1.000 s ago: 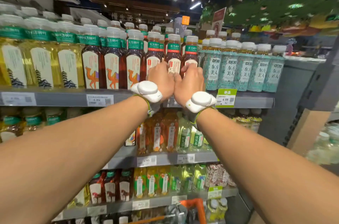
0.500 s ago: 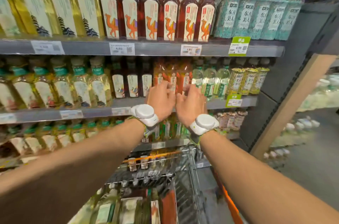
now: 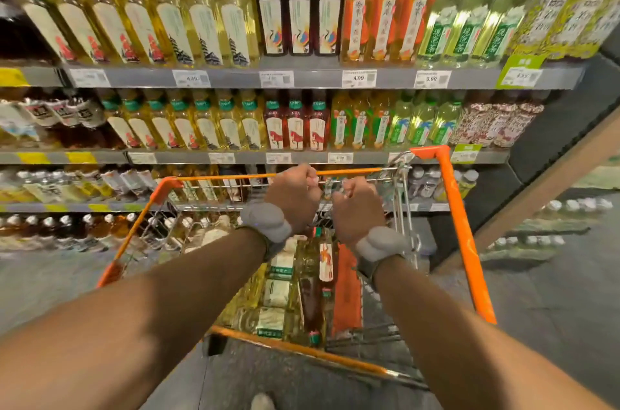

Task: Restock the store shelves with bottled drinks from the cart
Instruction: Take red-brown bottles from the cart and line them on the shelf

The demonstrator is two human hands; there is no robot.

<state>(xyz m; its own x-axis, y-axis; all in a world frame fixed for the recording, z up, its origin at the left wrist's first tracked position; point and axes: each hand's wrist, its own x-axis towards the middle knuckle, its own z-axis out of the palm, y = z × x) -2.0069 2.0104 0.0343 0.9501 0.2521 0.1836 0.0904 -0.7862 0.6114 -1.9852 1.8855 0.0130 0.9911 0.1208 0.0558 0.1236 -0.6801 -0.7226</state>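
My left hand (image 3: 295, 196) and my right hand (image 3: 357, 210) hang side by side above the orange-rimmed wire cart (image 3: 460, 241), near its far rim. Their fingers are loosely curled, and I see nothing held in either hand. Each wrist carries a grey band. Below the hands, several bottles lie in the cart: pale yellow tea bottles (image 3: 276, 292) with green caps and an amber bottle (image 3: 312, 295) with an orange-marked label. Behind the cart the store shelves (image 3: 302, 79) hold rows of upright drink bottles.
Price tags line each shelf edge (image 3: 358, 78). A dark end panel with a wooden edge (image 3: 550, 184) closes the shelving on the right. Grey floor (image 3: 553, 309) lies to the right of the cart, and the tip of my shoe (image 3: 262, 402) shows at the bottom.
Both hands have dropped from the top shelf's red-label bottles to just above the cart. My view has tilted down, bringing the cart and its bottles into sight.
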